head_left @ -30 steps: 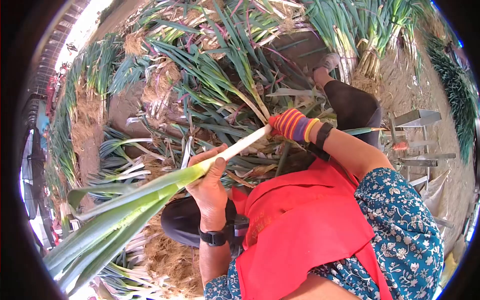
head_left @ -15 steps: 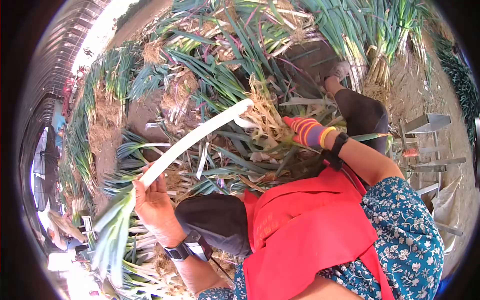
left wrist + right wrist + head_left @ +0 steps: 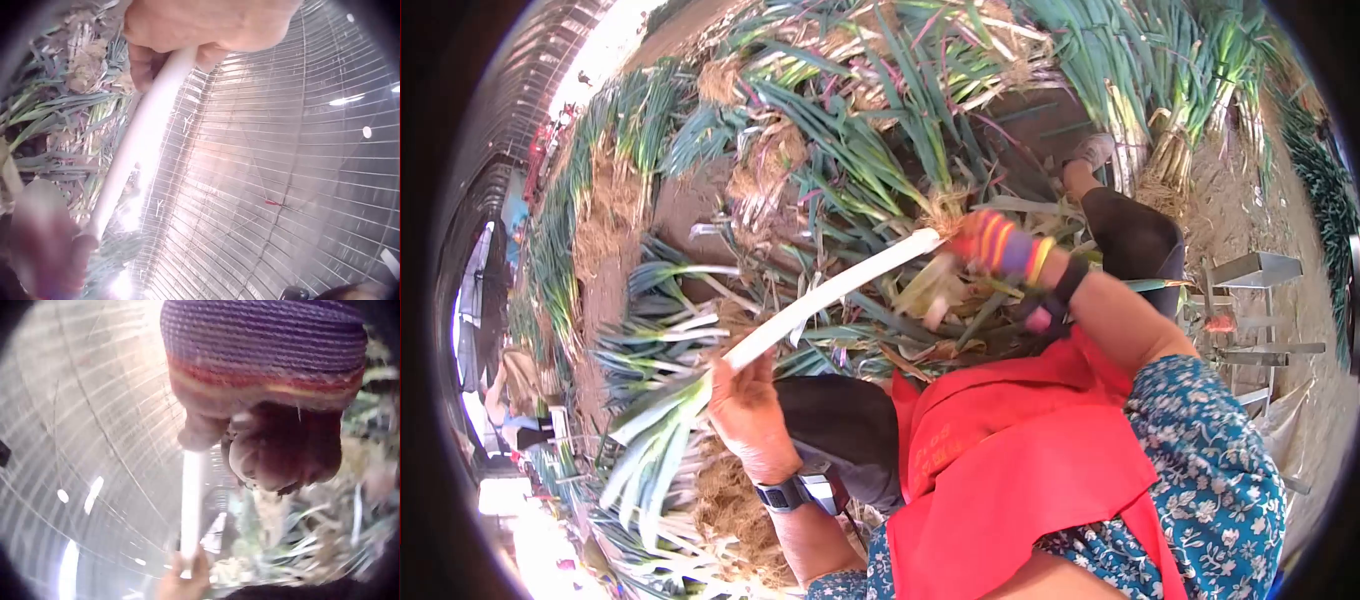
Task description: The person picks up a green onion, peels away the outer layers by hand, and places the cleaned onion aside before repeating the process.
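Note:
A long leek (image 3: 830, 300) with a bare white shaft slants in front of the body, its green leaves (image 3: 662, 425) hanging at lower left. My bare left hand (image 3: 750, 415) grips it where white turns to green. The left wrist view shows those fingers curled round the shaft. At the other end is my right hand (image 3: 1000, 245), in a striped glove and blurred, beside the brown roots (image 3: 945, 210). In the right wrist view its thumb lies on the end of the white shaft and the other fingers (image 3: 281, 453) are curled close by.
Loose leeks and stripped leaves (image 3: 900, 300) cover the ground ahead. Tied bundles (image 3: 1170, 160) stand at the back right, with more rows along the left. A metal stool or frame (image 3: 1255, 270) is at the right. Black-clad knees flank a red apron (image 3: 1020, 430).
The left hand slid towards the leaves and drew the leek down left, then lifted slightly. The right hand parted from the white end, then came back to it.

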`<state>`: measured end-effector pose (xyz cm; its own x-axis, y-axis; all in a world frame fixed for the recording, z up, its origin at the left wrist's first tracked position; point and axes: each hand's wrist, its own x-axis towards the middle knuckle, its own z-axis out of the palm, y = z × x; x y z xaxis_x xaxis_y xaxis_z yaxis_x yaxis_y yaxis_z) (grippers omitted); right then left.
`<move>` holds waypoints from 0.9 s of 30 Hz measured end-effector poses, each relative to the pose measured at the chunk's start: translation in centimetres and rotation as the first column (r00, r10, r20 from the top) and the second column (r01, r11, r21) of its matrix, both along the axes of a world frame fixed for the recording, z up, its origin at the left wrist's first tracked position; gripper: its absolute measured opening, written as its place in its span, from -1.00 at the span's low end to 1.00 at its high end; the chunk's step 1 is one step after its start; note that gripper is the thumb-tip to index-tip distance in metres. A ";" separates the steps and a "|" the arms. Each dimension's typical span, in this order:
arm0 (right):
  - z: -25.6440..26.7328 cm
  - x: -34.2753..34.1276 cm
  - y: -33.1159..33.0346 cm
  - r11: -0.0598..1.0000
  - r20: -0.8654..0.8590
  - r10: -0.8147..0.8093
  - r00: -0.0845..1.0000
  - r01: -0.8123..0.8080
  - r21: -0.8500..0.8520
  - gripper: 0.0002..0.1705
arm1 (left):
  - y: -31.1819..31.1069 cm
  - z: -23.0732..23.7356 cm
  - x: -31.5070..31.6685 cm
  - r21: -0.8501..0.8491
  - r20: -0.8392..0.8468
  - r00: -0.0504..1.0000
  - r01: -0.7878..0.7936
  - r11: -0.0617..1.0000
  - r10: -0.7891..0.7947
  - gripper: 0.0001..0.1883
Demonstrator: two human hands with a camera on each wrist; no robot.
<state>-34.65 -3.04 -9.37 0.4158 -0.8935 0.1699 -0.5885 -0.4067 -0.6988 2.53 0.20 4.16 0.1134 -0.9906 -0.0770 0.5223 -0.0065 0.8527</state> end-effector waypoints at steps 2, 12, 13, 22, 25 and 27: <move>-5.0 -4.9 -0.5 0.920 0.095 -0.353 0.931 0.326 0.219 -0.68 | 1.5 -1.5 -2.8 0.015 0.204 0.979 0.008 1.000 -0.011 -0.70; -18.0 -21.8 1.5 0.704 -0.571 -0.425 0.702 0.653 0.280 -0.59 | -1.5 0.6 -1.5 0.054 0.257 0.965 -0.060 0.997 0.044 -0.78; -16.6 -18.0 0.6 0.676 -0.601 -0.428 0.675 0.681 0.283 -0.59 | -2.7 -0.1 -0.2 0.069 0.309 0.951 -0.045 0.997 0.022 -0.77; -12.1 0.3 -9.1 0.790 -0.606 -0.220 0.765 0.504 0.349 -0.50 | -20.6 -3.0 19.2 0.162 0.480 0.877 -0.109 0.981 0.019 -0.66; -16.3 1.7 -9.2 0.855 -0.722 -0.227 0.653 0.488 0.173 -0.57 | -24.6 -4.1 38.3 0.106 0.789 0.604 -0.310 0.945 0.109 -0.78; -20.1 1.8 -9.6 0.813 -0.771 -0.273 0.576 0.566 0.135 -0.60 | -26.7 -4.7 40.1 0.145 0.918 0.397 -0.332 0.932 -0.001 -0.78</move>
